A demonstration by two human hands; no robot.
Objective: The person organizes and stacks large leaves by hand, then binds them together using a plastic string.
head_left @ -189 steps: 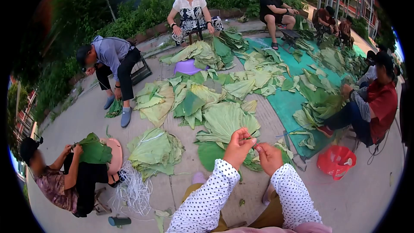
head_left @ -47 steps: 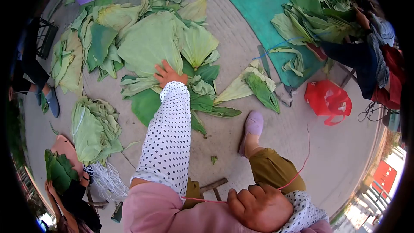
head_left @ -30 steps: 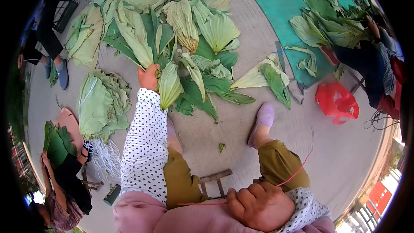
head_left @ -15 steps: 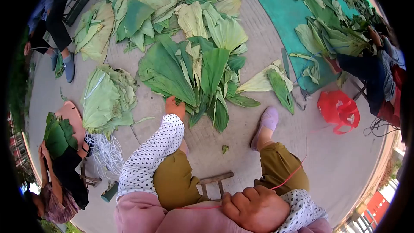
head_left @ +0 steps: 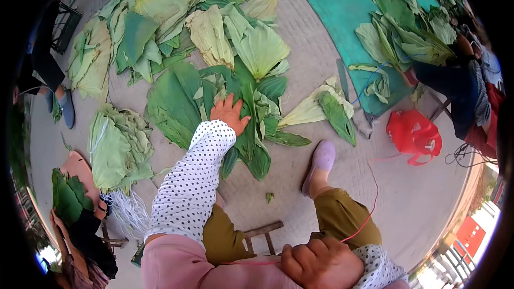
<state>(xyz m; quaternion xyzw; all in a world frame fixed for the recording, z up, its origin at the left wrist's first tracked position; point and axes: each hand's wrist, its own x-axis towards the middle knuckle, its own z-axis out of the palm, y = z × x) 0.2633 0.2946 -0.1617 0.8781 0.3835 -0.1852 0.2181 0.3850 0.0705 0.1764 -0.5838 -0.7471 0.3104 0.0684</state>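
Observation:
My left hand reaches forward, fingers apart, and rests on a pile of large green leaves on the ground. Broad green leaves lie around the hand, some folded lengthwise. Close to my lap, my right hand is closed in a fist. A thin red string runs from that fist up over my knee, and another length crosses my lap on its other side. The inside of the fist is hidden. Just beyond the left hand lie paler, dried leaves.
A tied leaf bundle lies at left, near white strings. A red bag stands at right by a green mat holding more leaves. A pale leaf lies beyond my shoe. Other people sit at both sides.
My left hand has moved forward from the near edge of the leaf pile onto its middle, and its fingers have spread. The right fist stays near my lap. The view has shifted slightly.

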